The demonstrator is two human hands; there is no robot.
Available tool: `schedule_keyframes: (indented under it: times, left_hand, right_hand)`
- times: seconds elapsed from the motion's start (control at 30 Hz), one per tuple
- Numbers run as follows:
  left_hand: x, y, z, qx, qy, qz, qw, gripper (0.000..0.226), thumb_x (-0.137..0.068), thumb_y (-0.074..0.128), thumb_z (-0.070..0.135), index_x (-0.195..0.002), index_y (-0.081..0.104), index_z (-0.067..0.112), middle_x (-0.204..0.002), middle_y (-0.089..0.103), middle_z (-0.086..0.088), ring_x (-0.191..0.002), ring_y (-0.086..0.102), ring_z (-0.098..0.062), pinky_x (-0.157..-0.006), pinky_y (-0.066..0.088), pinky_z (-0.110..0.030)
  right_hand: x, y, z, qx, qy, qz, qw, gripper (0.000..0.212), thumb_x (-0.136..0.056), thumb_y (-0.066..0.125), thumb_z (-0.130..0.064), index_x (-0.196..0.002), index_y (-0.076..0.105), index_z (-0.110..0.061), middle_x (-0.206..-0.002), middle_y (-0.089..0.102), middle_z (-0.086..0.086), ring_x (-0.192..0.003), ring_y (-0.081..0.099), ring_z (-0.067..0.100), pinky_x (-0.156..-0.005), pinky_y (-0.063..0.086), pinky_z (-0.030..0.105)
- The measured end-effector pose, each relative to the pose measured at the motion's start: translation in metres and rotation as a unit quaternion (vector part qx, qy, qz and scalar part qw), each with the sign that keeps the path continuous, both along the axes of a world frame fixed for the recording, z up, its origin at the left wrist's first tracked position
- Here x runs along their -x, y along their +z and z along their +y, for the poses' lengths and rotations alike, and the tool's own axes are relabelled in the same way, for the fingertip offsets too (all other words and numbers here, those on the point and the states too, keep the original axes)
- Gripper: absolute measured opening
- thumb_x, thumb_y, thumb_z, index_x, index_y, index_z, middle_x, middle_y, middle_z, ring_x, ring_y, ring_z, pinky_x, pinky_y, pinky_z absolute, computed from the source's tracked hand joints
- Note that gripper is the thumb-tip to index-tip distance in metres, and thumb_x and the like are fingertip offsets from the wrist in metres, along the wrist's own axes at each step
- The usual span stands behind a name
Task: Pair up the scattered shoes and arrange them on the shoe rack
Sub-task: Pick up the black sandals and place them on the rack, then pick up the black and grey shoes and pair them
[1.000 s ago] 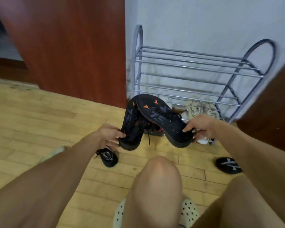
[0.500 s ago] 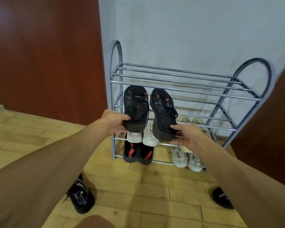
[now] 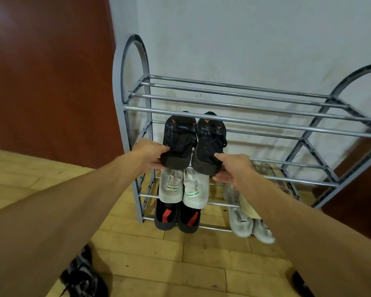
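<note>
We are holding a pair of black sneakers, one in each hand, at the centre of the frame. Our left hand [image 3: 153, 153] is gripping the heel of the left sneaker [image 3: 178, 142], and our right hand [image 3: 234, 168] is closed around the heel of the right sneaker [image 3: 210, 144], thumb on top and fingers beneath. Both shoes are pointing toes-first into the grey shoe rack [image 3: 244, 121], their toes passing just under its upper front bar, side by side and nearly touching, at the level of the second shelf.

Below them, a white pair with green stripes [image 3: 183, 187] is sitting on the next shelf, and a black pair with red marks [image 3: 177, 217] is sitting on the bottom one. A pale grey pair [image 3: 246, 224] is resting at the lower right of the rack. In the lower left of the frame a dark shoe [image 3: 81, 275] is lying loose on the wooden floor [image 3: 180, 264].

These sneakers are looking light and soft in the upper, with a stiffer rubber sole, so we judge the heel to be the sound place to hold: firm enough to steer the toe. The rails are thin and round, so a sole could be slipping between them if we are letting go before both heel and forefoot are resting across two bars.
</note>
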State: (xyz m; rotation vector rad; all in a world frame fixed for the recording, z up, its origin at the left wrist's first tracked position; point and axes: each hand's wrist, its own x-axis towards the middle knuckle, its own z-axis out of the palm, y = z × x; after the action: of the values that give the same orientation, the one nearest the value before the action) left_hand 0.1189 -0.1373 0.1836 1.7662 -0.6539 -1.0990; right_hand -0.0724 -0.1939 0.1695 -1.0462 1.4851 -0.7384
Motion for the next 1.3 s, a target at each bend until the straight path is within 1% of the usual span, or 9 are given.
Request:
schedule_keyframes:
  times: [0.13,0.27,0.4,0.6,0.67,0.83,0.93,1.1,1.3]
  left_hand:
    - [0.007,-0.005,0.007,0.02,0.006,-0.019,1.0,0.03,-0.095,0.053,0.01,-0.122,0.058,-0.002,-0.122,0.061,-0.017,-0.094,0.059,-0.023,-0.077,0.052,-0.031]
    - [0.007,0.005,0.03,0.05,0.017,-0.083,0.995,0.036,-0.093,0.054,0.016,-0.129,0.058,0.008,-0.133,0.056,-0.008,-0.111,0.055,-0.022,-0.1,0.046,-0.035]
    - [-0.004,0.027,0.075,0.049,-0.016,-0.1,0.994,0.03,-0.092,0.056,0.017,-0.12,0.063,0.011,-0.13,0.057,-0.006,-0.113,0.056,-0.022,-0.093,0.05,-0.034]
    - [-0.043,0.04,0.155,0.028,-0.006,-0.118,0.993,0.014,-0.09,0.055,0.01,-0.1,0.064,0.013,-0.123,0.058,-0.007,-0.116,0.053,-0.024,-0.088,0.052,-0.037]
    - [-0.059,0.033,0.181,-0.001,-0.007,-0.14,0.99,0.013,-0.091,0.054,0.011,-0.099,0.063,0.014,-0.123,0.057,-0.008,-0.117,0.053,-0.025,-0.085,0.053,-0.036]
    - [-0.091,-0.021,0.235,-0.069,0.006,-0.135,0.988,0.028,-0.093,0.052,0.016,-0.118,0.06,0.008,-0.123,0.056,-0.01,-0.115,0.054,-0.027,-0.086,0.049,-0.036]
    - [-0.102,-0.077,0.26,-0.119,0.025,-0.116,0.986,0.012,-0.09,0.051,0.014,-0.101,0.056,0.012,-0.103,0.052,-0.009,-0.097,0.054,-0.026,-0.082,0.047,-0.035]
    - [-0.102,-0.184,0.283,-0.233,0.084,-0.107,0.963,0.039,-0.09,0.05,0.018,-0.126,0.051,0.002,-0.131,0.048,-0.014,-0.126,0.043,-0.034,-0.096,0.043,-0.037]
    - [-0.086,-0.28,0.288,-0.301,0.19,0.042,0.934,0.052,-0.087,0.055,0.03,-0.128,0.049,-0.002,-0.128,0.055,-0.017,-0.112,0.056,-0.034,-0.074,0.047,-0.034]
  right_hand:
    - [0.001,-0.001,0.011,0.054,0.03,0.076,0.995,0.03,-0.095,0.054,-0.038,-0.079,0.058,-0.013,-0.076,0.062,0.007,-0.068,0.065,0.026,-0.072,0.061,0.048]
    - [-0.005,0.004,0.032,0.127,0.024,0.163,0.978,0.035,-0.093,0.049,-0.043,-0.106,0.051,-0.01,-0.118,0.056,0.015,-0.087,0.064,0.031,-0.076,0.059,0.051]
    - [-0.02,0.011,0.068,0.178,0.048,0.234,0.955,0.053,-0.091,0.055,-0.03,-0.135,0.036,-0.008,-0.138,0.031,0.017,-0.103,0.053,0.038,-0.086,0.054,0.053]
    - [-0.05,0.018,0.121,0.134,0.171,0.239,0.946,0.038,-0.085,0.055,-0.018,-0.118,0.054,0.001,-0.119,0.055,0.018,-0.097,0.061,0.036,-0.051,0.06,0.034]
    - [-0.064,0.018,0.144,0.095,0.256,0.245,0.93,0.024,-0.089,0.055,-0.015,-0.107,0.057,0.001,-0.094,0.059,0.018,-0.085,0.064,0.033,-0.063,0.062,0.04]
    - [-0.11,-0.004,0.198,0.026,0.393,0.289,0.872,0.03,-0.092,0.054,-0.018,-0.114,0.056,0.002,-0.099,0.063,0.019,-0.085,0.068,0.029,-0.073,0.062,0.039]
    - [-0.133,-0.037,0.222,0.027,0.467,0.318,0.825,0.026,-0.092,0.052,-0.017,-0.112,0.06,-0.001,-0.105,0.064,0.017,-0.089,0.068,0.028,-0.076,0.061,0.038]
    - [-0.149,-0.11,0.254,0.085,0.611,0.417,0.667,0.024,-0.096,0.041,-0.023,-0.072,0.047,-0.025,-0.081,0.051,0.0,-0.079,0.055,0.021,-0.062,0.046,0.031]
    - [-0.135,-0.174,0.239,-0.004,0.674,0.409,0.615,0.038,-0.097,0.045,-0.036,-0.122,0.057,-0.01,-0.119,0.062,0.007,-0.108,0.06,0.026,-0.095,0.051,0.043]
